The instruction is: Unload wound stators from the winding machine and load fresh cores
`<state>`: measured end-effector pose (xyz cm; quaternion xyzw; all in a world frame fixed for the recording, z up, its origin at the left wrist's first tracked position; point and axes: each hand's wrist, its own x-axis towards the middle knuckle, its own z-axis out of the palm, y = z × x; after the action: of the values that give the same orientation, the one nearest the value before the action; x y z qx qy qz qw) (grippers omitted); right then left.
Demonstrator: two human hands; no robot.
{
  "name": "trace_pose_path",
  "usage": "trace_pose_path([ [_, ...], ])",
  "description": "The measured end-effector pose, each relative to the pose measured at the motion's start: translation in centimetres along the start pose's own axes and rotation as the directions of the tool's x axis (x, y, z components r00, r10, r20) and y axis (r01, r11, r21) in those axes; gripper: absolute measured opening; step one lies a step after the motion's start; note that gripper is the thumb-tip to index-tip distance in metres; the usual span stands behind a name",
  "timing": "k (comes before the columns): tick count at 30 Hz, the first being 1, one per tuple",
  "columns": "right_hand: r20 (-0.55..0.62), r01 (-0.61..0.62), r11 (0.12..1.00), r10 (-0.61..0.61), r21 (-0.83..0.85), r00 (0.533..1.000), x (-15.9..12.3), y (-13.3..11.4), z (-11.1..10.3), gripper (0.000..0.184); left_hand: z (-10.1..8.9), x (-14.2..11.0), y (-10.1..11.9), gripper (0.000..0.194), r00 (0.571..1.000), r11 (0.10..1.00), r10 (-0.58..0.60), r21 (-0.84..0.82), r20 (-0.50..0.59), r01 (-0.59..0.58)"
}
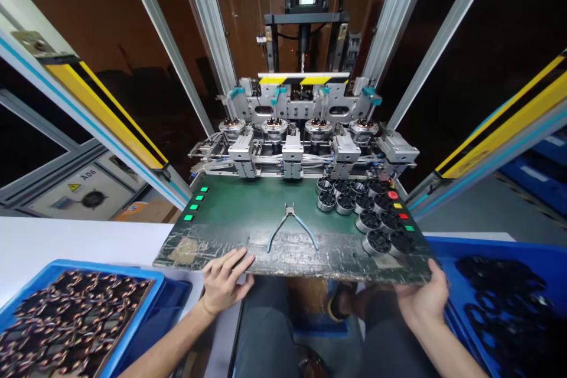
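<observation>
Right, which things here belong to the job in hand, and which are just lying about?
Probably part of the job:
green worktop
four-station machine
black-topped round metal parts
cutting pliers, though unheld
copper-wound parts
heaped black parts

Apparently just lying about:
cardboard box
blue crates, far right

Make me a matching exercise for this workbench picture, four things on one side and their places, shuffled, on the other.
Things
1. Pliers
2. Left hand
3. Right hand
4. Round black-and-silver parts

Places at the green board
A. Right front corner
B. Near the middle, handles spread
C. Clustered on the right side
D. Front edge, left of centre

Pairs: 1-B, 2-D, 3-A, 4-C
</observation>
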<state>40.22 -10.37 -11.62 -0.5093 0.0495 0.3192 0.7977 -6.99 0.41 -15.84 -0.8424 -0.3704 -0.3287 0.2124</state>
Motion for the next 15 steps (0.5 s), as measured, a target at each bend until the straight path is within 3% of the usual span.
trace_pose_path([
  [15, -0.064, 0.008, 0.999, -0.006, 0.032, 0.998, 0.15, 0.48, 0.07, 0.039, -0.63, 0.7, 0.47, 0.065, 1.0, 1.0, -0.008, -0.01, 0.006, 0.008],
])
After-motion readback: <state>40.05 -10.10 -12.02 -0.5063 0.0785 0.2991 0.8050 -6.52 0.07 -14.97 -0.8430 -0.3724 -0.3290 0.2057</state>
